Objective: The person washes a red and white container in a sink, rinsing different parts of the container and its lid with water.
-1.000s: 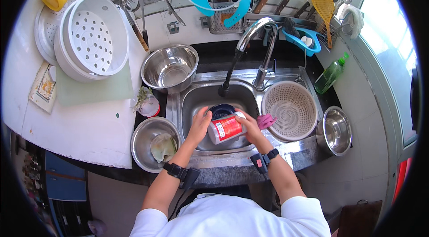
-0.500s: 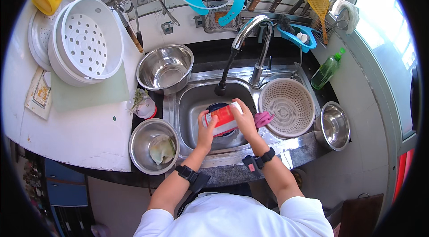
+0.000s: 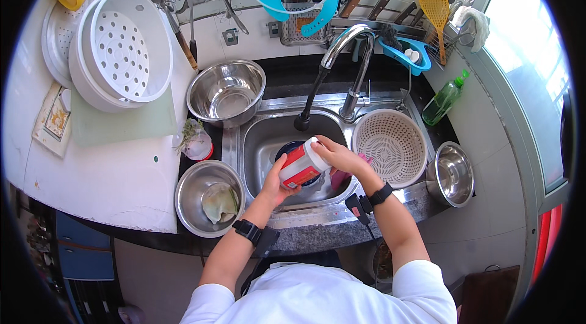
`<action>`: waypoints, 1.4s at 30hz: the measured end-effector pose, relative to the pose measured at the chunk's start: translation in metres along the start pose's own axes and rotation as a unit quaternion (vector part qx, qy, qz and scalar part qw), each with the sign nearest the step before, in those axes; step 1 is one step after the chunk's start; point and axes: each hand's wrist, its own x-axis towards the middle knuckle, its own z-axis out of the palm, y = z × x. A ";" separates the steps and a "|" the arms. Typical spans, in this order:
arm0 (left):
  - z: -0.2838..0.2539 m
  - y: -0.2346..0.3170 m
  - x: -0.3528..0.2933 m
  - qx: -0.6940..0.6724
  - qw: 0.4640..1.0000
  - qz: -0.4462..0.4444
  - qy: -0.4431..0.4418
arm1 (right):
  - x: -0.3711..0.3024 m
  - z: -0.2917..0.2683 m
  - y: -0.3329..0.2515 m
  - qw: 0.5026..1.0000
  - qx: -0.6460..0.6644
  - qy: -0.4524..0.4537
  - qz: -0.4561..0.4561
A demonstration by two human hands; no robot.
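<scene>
Over the steel sink [image 3: 256,134] I hold a red and white canister [image 3: 300,168], tilted, its white end toward the right. My left hand [image 3: 276,182] is wrapped round the body from the left. My right hand [image 3: 339,156] grips the white end, which looks like a lid. Beneath the canister a dark blue round dish [image 3: 283,150] shows partly in the sink; the rest is hidden. A pink cloth or glove [image 3: 339,181] lies by the sink's right edge, below my right hand.
The faucet [image 3: 360,76] arches over the sink. To the right stand a beige colander [image 3: 421,147], a steel bowl [image 3: 452,180] and a green bottle [image 3: 442,104]. On the left are two steel bowls, the nearer bowl [image 3: 183,196] containing a pale piece. White steamer baskets [image 3: 160,49] stand further left.
The canister has turned in my hands, its white end now tilted up to the right. My right hand has shifted rightward round that end; my left hand has moved down the body.
</scene>
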 end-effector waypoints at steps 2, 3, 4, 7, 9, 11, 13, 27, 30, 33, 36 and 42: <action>-0.004 0.001 -0.001 0.008 1.000 0.005 -0.006 | 0.016 -0.011 0.029 0.984 -0.020 -0.033 -0.175; -0.006 0.000 0.000 0.015 1.000 0.004 0.000 | 0.017 -0.015 0.032 0.974 0.003 -0.040 -0.223; -0.009 0.000 0.001 0.023 1.000 0.003 0.006 | 0.018 -0.015 0.035 0.961 0.025 -0.046 -0.270; 0.000 0.001 -0.005 0.069 0.995 0.026 0.062 | 0.017 0.001 0.033 0.993 -0.019 -0.009 -0.118; -0.001 0.003 -0.006 0.082 0.995 0.030 0.056 | 0.019 0.002 0.037 0.981 -0.047 -0.022 -0.186; -0.015 0.005 -0.002 0.035 0.999 -0.003 0.038 | 0.017 -0.007 0.041 0.965 0.025 -0.051 -0.256; -0.016 0.008 -0.004 0.002 0.999 -0.024 0.030 | 0.020 -0.019 0.049 0.945 0.154 -0.089 -0.274; -0.008 0.021 -0.010 0.250 0.939 0.133 0.197 | 0.096 0.082 0.135 0.737 0.676 -0.009 -0.027; -0.018 0.022 -0.004 0.282 0.920 0.178 0.208 | 0.111 0.081 0.143 0.725 0.687 -0.018 -0.033; -0.010 0.027 -0.001 0.331 0.892 0.227 0.207 | 0.118 0.083 0.151 0.734 0.677 -0.035 -0.042; -0.010 0.030 0.002 0.438 0.814 0.319 0.209 | 0.110 0.084 0.141 0.779 0.626 0.000 -0.039; 0.010 0.046 -0.007 0.645 0.575 0.471 0.179 | 0.108 0.066 0.140 0.923 0.340 0.168 -0.071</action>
